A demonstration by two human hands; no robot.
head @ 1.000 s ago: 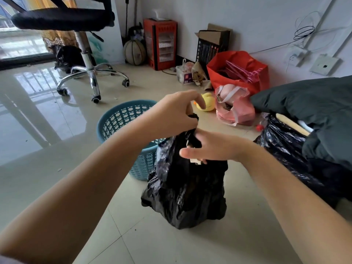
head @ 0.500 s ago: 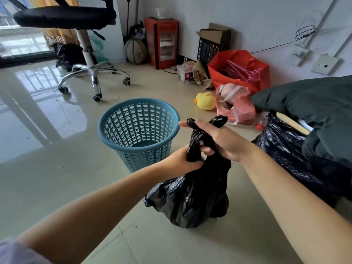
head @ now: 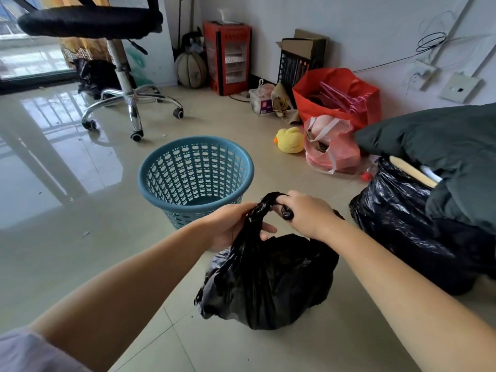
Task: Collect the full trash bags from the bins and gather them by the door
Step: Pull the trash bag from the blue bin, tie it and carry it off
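Floor of glossy beige tile (head: 80,264) fills the view. Big black plastic sack (head: 402,232) at 3 o'clock, touching the floor, dark padded bedding (head: 442,146) slumped over its top. Black office chair on chrome wheeled base (head: 126,98) at 11 o'clock. Small black plastic trash bag (head: 268,285) sits on the floor low centre, bulging, neck gathered upward. Round blue perforated plastic bin (head: 196,170) just beyond it at 12 o'clock, upright, no liner inside. Red fabric bag (head: 338,98) and pink plastic bag (head: 332,151) at 1 o'clock near the wall, red heater cabinet (head: 228,57) further back. Yellow plush duck (head: 290,140) just left of the pink bag. Left hand (head: 230,224) clasps the twisted bag neck from the left, fingers curled round it. Right hand (head: 308,213) is fisted on the neck's top end, plastic looped over its fingers.
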